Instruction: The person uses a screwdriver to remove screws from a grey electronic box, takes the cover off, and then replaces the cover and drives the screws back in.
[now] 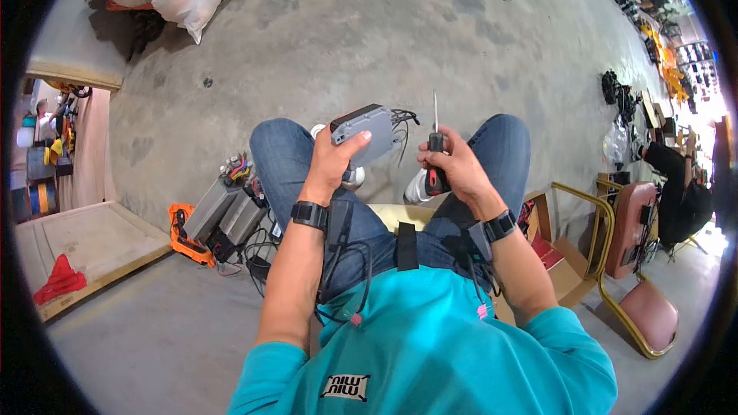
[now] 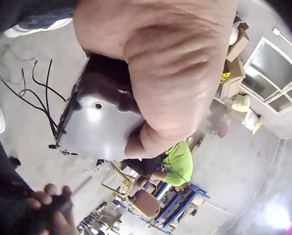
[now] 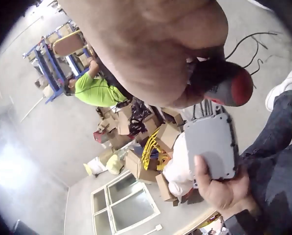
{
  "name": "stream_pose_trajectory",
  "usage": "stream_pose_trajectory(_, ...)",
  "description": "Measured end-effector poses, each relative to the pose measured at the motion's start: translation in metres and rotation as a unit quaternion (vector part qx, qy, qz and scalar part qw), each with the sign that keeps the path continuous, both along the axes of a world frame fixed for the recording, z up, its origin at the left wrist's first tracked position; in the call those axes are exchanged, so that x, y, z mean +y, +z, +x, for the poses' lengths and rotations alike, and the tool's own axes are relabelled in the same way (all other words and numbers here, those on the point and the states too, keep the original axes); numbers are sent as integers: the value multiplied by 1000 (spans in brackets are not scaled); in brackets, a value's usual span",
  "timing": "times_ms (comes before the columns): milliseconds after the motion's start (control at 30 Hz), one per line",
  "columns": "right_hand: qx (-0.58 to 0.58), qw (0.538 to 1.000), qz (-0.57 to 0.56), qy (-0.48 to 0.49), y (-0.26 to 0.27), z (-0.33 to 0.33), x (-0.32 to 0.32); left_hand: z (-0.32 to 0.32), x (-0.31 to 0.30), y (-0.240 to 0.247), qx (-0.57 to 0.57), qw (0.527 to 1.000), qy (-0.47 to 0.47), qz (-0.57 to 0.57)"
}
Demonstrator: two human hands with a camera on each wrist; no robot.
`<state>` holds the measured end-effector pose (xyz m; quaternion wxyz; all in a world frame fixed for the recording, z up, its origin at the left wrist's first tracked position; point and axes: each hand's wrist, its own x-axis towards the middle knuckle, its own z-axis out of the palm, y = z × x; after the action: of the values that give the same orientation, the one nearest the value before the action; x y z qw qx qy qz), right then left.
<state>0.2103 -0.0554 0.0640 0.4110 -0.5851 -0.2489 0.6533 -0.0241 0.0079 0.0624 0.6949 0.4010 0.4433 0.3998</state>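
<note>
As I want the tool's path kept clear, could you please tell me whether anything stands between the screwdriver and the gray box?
In the head view, loose black cables stick out of the gray box into the gap towards the screwdriver. Nothing else visible stands between the two.

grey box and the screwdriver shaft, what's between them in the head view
In the head view, black wires stick out of the grey box into the gap; past them, just bare floor shows before the screwdriver shaft.
</note>
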Motion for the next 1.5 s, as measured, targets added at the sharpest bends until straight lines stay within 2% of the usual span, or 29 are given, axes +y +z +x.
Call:
stream_pose_trajectory(67, 46, 997, 20, -52, 19, -2, 0, 0, -1, -1, -1, 1000, -2, 4)
stream_pose_trajectory(100, 51, 997, -43, -46, 17, 1, -1, 1, -1, -5, 15, 1000, 1, -1)
stream_pose_trajectory(133, 50, 997, -42, -47, 5, 8, -4, 1, -1, -9, 31, 999, 6, -6)
stream_pose_trajectory(200, -10, 992, -106, 69, -17, 15, -8, 4, 0, -16, 50, 999, 17, 7)
stream_pose_trajectory(233, -13, 996, -63, 63, -17, 15, -13, 3, -1, -19, 70, 997, 28, 18)
stream_pose_trajectory(267, -11, 996, -68, 63, -17, 17, -17, 1, -4, -22, 72, 997, 27, 12)
stream_pose_trajectory(333, -9, 995, 5, 98, 6, 20, -12, 2, -1, -23, 97, 994, 38, 24)
stream_pose_trajectory(567, -34, 989, 35, 142, 11, 31, -17, 6, -1, -28, 164, 982, 60, 67)
stream_pose_trajectory(667, -73, 991, 70, 91, 12, 27, -21, 5, 1, -28, 207, 970, 58, 112)
stream_pose_trajectory(800, -73, 991, 62, 95, 7, 30, -23, 3, 1, -37, 195, 969, 70, 134)
stream_pose_trajectory(967, -14, 997, 43, 66, 9, 27, -20, 4, -1, -32, 257, 947, 60, 185)
stream_pose_trajectory(1200, -25, 995, 43, 83, 2, 30, -22, 4, -2, -31, 268, 942, 51, 195)
stream_pose_trajectory(1500, 51, 996, 1, 71, 6, 33, -17, 1, -1, -37, 261, 940, 47, 216)
